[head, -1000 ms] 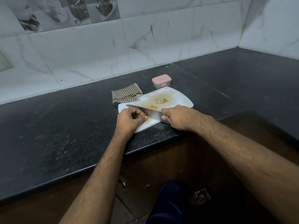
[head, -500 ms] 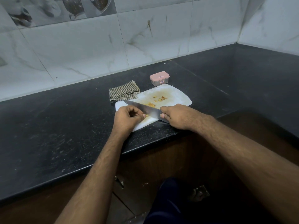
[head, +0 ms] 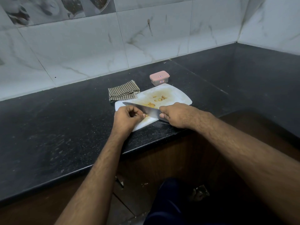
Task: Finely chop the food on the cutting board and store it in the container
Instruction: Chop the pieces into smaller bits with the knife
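The right hand point(head: 177, 115) grips the knife point(head: 142, 109) over the cutting board point(head: 177, 96) on the worktop point(head: 65, 120). The left hand point(head: 125, 116), fingers curled, pinches a food piece point(head: 146, 115) beside the blade.

- Cutting board point(head: 177, 95): white, with yellow-brown staining at centre.
- Food pieces point(head: 159, 99): yellow-orange.
- Container point(head: 159, 78): pink lid over a clear grey body.
- Cloth point(head: 123, 92): brown-and-cream check pattern.
- Knife blade point(head: 146, 109): silver-grey.
- Worktop point(head: 65, 119): black, finely speckled.
- Wall tiles point(head: 81, 46): white with grey marble veining.
- Cabinet front point(head: 162, 159): dark brown.
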The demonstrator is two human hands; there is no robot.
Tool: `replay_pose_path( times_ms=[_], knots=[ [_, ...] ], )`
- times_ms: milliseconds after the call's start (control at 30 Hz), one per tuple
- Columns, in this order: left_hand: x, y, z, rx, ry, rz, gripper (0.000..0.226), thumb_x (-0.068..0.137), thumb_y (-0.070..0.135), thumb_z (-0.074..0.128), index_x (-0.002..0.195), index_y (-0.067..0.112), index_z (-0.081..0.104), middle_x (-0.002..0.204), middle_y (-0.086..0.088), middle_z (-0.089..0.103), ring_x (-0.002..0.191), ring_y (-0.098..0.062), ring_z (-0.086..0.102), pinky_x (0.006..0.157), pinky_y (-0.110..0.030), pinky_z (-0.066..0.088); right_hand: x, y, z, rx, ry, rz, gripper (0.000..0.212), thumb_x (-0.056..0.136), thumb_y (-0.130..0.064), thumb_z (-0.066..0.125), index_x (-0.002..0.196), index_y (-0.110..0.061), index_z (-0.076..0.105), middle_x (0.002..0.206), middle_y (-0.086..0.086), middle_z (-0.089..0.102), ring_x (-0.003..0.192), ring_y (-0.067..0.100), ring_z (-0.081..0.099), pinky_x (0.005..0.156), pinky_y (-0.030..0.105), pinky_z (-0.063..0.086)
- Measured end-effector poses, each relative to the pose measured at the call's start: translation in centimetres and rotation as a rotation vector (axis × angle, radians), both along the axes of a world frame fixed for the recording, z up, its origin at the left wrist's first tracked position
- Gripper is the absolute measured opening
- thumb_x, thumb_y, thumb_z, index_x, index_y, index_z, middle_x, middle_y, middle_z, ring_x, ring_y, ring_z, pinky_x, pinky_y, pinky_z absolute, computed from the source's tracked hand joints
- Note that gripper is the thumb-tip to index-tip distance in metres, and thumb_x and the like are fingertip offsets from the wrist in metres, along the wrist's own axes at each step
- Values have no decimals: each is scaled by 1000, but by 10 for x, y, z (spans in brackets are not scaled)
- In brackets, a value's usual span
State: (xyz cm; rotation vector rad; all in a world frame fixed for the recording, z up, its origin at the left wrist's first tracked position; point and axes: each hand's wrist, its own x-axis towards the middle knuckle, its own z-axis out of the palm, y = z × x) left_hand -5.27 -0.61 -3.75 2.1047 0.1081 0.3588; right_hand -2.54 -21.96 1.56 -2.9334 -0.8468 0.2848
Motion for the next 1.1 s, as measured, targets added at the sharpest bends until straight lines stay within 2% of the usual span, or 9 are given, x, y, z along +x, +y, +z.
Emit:
replay_pose_path(
  times_ms=[133, 233, 433, 567, 700, 800, 933, 1100],
  knots=[
    [0, 0, 0, 2, 2, -5, 12, 80, 17, 88, 77, 21, 77, 74, 12, 75, 70, 4, 65, 63, -9, 48, 1, 1, 0, -4, 13, 1, 17, 108, -39, 33, 102, -26, 41, 88, -1, 49, 87, 20, 50, 73, 33, 38],
    [0, 1, -1, 8, -7, 1, 12, 79, 18, 88, 77, 21, 77, 74, 12, 75, 70, 3, 65, 63, -10, 48, 2, 2, 1, -7, 26, 0, 17, 108, -38, 33, 102, -25, 41, 84, -3, 46, 87, 20, 49, 73, 33, 37],
    [1, 2, -2, 12, -20, -10, 12, 79, 18, 89, 76, 21, 78, 75, 9, 75, 73, -1, 66, 68, -16, 50, 2, 6, 4, -40, 13, 8, 15, 108, -38, 33, 103, -27, 41, 84, -2, 45, 87, 20, 49, 74, 33, 38],
    [1, 2, -1, 9, -17, -11, 12, 79, 17, 89, 77, 21, 78, 77, 9, 75, 74, -1, 66, 72, -20, 51, 0, 9, 7, -49, 26, 11, 24, 109, -37, 34, 118, -22, 50, 80, -5, 41, 86, 18, 48, 74, 32, 36],
    [0, 2, -1, 1, -11, -8, 11, 79, 17, 88, 79, 20, 78, 79, 7, 76, 75, -2, 66, 72, -20, 52, -4, 14, 17, -104, 45, 27, 29, 109, -35, 36, 128, -19, 51, 95, 0, 50, 88, 17, 49, 77, 33, 37],
    [-1, 1, -1, 20, -25, -17, 11, 80, 18, 88, 80, 21, 77, 78, 6, 76, 72, -2, 64, 68, -17, 51, -6, 14, 19, -124, 40, 33, 29, 109, -35, 36, 129, -20, 50, 101, 4, 53, 89, 18, 50, 76, 33, 38],
    [-1, -1, 0, 59, -26, -9, 11, 81, 23, 87, 78, 22, 77, 76, 8, 75, 70, 2, 62, 65, -12, 49, -9, 13, 9, -96, -3, 18, 22, 108, -35, 36, 120, -22, 48, 90, 2, 51, 85, 19, 52, 72, 35, 40],
    [0, -1, 0, 39, -9, -11, 12, 80, 21, 89, 77, 21, 77, 77, 7, 76, 71, -1, 64, 69, -16, 54, -10, 14, 5, -88, -23, 6, 20, 108, -34, 37, 120, -22, 47, 85, 0, 48, 82, 17, 53, 69, 35, 41]
  ],
)
